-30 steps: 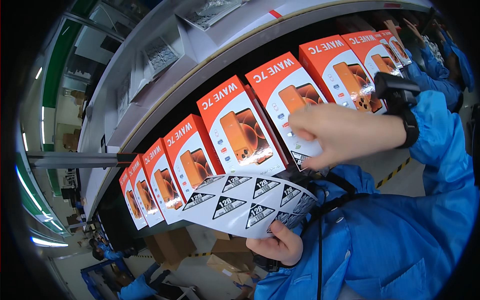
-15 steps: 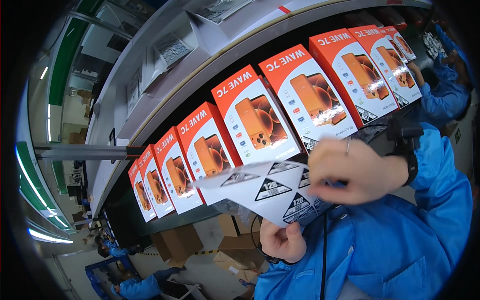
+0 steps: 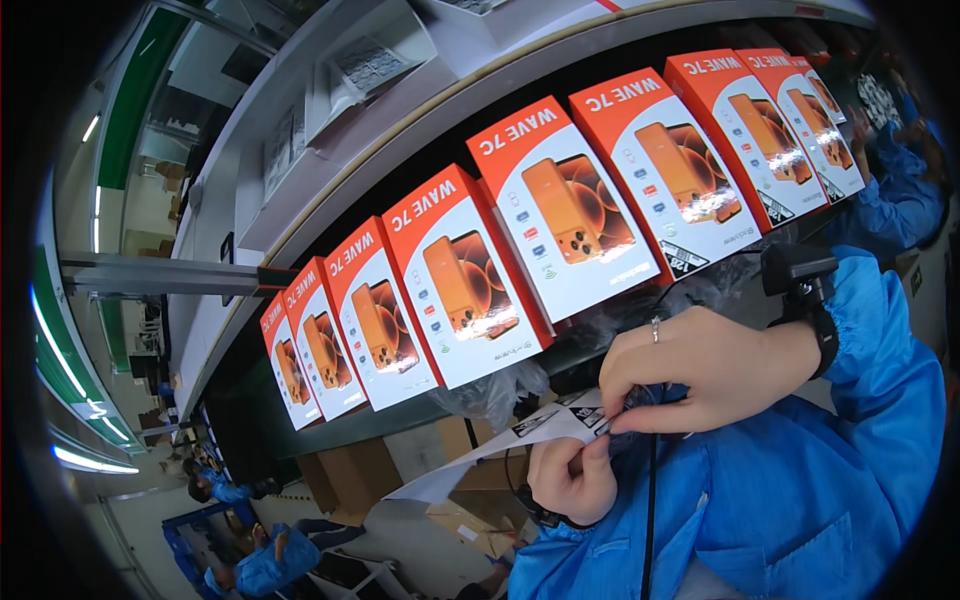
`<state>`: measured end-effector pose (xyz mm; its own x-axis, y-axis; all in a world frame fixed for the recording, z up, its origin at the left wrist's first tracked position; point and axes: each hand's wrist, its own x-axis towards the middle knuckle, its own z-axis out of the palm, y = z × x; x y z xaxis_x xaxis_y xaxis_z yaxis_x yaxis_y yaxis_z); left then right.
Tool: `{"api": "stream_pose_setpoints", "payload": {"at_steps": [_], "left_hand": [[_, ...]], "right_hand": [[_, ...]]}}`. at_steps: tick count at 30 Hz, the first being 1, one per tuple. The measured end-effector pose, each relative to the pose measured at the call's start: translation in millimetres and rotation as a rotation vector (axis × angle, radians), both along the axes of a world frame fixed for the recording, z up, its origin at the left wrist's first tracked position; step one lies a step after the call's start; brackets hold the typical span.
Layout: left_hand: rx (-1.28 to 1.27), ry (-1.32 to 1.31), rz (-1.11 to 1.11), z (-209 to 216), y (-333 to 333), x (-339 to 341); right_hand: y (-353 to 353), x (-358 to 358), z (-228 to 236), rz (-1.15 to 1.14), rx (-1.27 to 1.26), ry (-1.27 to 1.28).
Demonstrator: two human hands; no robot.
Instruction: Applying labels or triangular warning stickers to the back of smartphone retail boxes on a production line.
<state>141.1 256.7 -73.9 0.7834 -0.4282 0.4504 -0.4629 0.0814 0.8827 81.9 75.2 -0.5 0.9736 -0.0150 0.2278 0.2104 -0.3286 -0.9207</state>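
Observation:
My left hand (image 3: pixel 572 482) is closed on a sheet of stickers (image 3: pixel 455 463), white with black triangular labels, which droops to the left. Beside it, my right hand (image 3: pixel 715 370) wears a ring and pinches at the sheet's right end; whether a loose sticker is between its fingertips cannot be made out. Beyond my hands, several upright orange-and-white phone boxes stand in a row. The nearest one, a phone box (image 3: pixel 590 230), shows no triangular label on its front. To its right, a phone box (image 3: pixel 665 165) carries a black triangular label (image 3: pixel 685 260) at its lower left corner.
The boxes stand on a dark bench or belt, with crumpled clear plastic (image 3: pixel 495 393) along its near edge. Behind them runs a pale shelf holding a white tray (image 3: pixel 370 65). Cardboard boxes (image 3: pixel 350 475) lie on the floor. A person in blue (image 3: pixel 895 190) is at the far right.
The sticker sheet has dropped and tipped down to the left. My right hand's fingers have come down against its edge beside my left hand. The boxes appear farther right in the view.

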Motion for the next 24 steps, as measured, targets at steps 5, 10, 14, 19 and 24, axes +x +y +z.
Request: {"api": "stream_pose_setpoints", "payload": {"at_steps": [5, 10, 14, 19, 24], "left_hand": [[0.170, -0.355, 0.041, 16.4, -1.5, 13.4], [0.137, -0.028, 0.411, 4.6, 5.8, 23.2], [0.039, 0.027, 0.366, -5.9, 14.3, 30.0], [0.063, 0.047, 0.300, -10.5, 15.3, 32.0], [0.041, 0.083, 0.289, -9.8, 10.6, 37.5]], "right_hand": [[-5.0, 18.5, 11.4, 0.069, -0.066, 0.018], [-25.4, 44.0, 32.5, 0.039, -0.047, 0.255], [-49.9, 69.1, 16.1, -0.020, -0.208, 0.476], [-48.9, 72.0, 26.0, -0.023, -0.115, 0.613], [-49.3, 72.9, 24.6, -0.024, -0.131, 0.616]]}}
